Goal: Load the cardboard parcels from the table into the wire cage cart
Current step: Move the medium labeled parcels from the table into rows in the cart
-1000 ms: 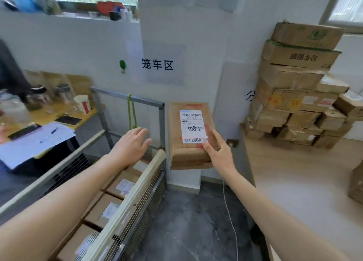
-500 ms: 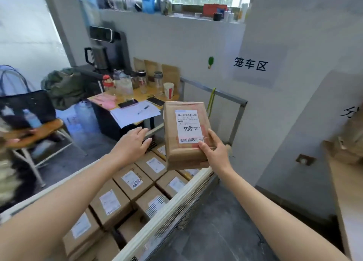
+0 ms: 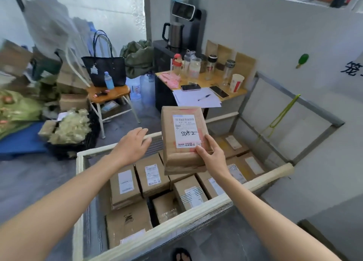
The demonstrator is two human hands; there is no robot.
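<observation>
The right hand [image 3: 211, 158] grips one parcel [image 3: 182, 135] by its lower right corner, thumb on the label's bottom edge and fingers curled underneath. The parcel is in the air above the middle of the cart [image 3: 261, 182], label facing up, tilted, touching nothing else. The left hand [image 3: 130, 146] is spread flat, palm down, empty, over the cart's far left rim [image 3: 92, 152]; I cannot tell whether its fingertips touch it.

The cart's near, left and far-left edges are cream padded bars. The far right corner is a taller grey frame [image 3: 314, 111] with one green cord [image 3: 279, 117] hanging on it. The top is open.

Inside, packed parcels [image 3: 152, 174] lie flat in one layer, edge to edge. At least nine show, and the held one hides more. One narrow dark gap runs between two of them near the front. Free height is left between the layer and the rim.

Beyond the cart stands a counter [image 3: 235, 95] against the wall with two phones [image 3: 190, 87], one cup [image 3: 236, 82], one pen [image 3: 204, 97] on papers and a row of bottles. To the left, one chair [image 3: 110, 93] carries one black bag [image 3: 104, 70].
</observation>
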